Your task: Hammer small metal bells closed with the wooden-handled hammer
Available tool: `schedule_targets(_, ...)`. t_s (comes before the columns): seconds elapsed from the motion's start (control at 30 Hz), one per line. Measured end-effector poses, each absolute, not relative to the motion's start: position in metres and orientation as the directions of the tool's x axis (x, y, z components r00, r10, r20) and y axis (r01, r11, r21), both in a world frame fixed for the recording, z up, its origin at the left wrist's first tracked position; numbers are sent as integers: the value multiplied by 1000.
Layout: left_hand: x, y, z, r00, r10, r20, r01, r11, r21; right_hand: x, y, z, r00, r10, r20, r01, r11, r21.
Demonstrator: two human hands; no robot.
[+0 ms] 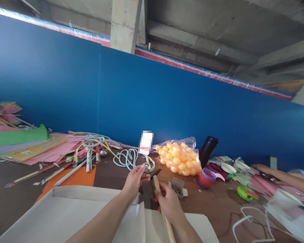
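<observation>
My left hand (135, 180) is closed in a pinch on a small silver bell (147, 166) held above the brown table. My right hand (168, 202) is wrapped round a long wooden stick (164, 216) that runs down past my wrist. The stick's upper end carries a small dark piece (155, 173), close to the bell. Below both hands lies a shallow white cardboard tray (66, 209). A small open box of metal bits (177, 189) sits just right of my right hand.
A bag of orange balls (178, 158), a black bottle (208, 150), tape rolls (205, 178), teal cord (128, 158), coloured paper (20, 140) and sticks (66, 170) crowd the table before a blue wall. Another person's arm (286, 177) rests at the right.
</observation>
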State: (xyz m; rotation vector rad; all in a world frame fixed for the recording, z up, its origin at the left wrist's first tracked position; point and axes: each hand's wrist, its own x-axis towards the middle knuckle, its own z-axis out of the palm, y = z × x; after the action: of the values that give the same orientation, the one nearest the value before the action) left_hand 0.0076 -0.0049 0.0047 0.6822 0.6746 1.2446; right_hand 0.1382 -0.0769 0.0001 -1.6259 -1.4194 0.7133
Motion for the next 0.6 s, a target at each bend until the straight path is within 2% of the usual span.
schedule_targets(0.13, 8, -5, 7, 174, 980, -99, -592, 184, 785, 153, -81, 10, 248, 919, 308, 723, 36, -690)
schedule_targets(0.2, 8, -5, 7, 171, 978, -118, -587, 197, 786, 169, -83, 19, 375, 864, 336, 767, -86, -636)
schedule_targets(0.3, 8, -5, 6, 175, 977, -118, -580, 199, 790, 198, -86, 30, 558, 790, 254, 749, -347, -564)
schedule_targets(0.37, 7, -6, 5, 182, 979, -91, -577, 181, 796, 212, -87, 33, 600, 784, 158, 735, -463, -495)
schedule_targets(0.47, 7, -6, 3, 187, 980, -61, -579, 160, 799, 222, -85, 29, 580, 811, 80, 762, -505, -404)
schedule_targets(0.6, 7, -6, 1, 187, 980, -61, -584, 161, 796, 223, -79, 20, 537, 842, 57, 801, -487, -347)
